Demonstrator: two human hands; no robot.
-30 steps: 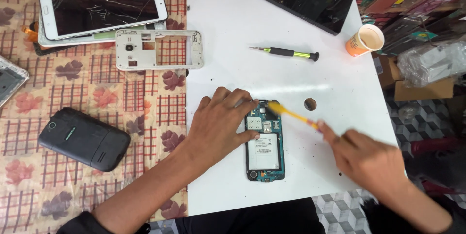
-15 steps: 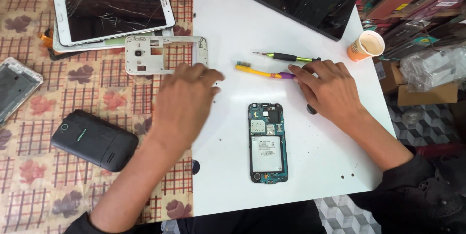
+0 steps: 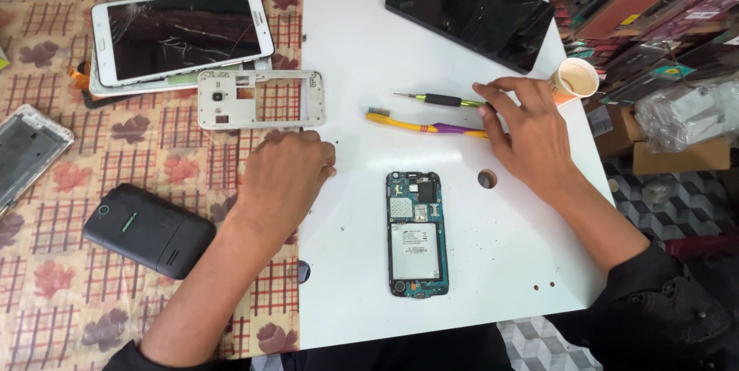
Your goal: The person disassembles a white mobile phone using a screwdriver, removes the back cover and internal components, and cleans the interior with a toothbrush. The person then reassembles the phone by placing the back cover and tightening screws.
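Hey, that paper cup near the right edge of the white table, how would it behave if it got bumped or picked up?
The paper cup looks small and thin-walled, so it is probably very light and would crush under a firm squeeze. It stands upright close to the edge of the white table, so a nudge from the right hand beside it might tip it. Something brownish shows inside; it could spill.

We see a phone repair shop: an opened phone (image 3: 416, 234), a cracked tablet (image 3: 181, 32), and a screwdriver (image 3: 439, 99) on the table (image 3: 531, 248).
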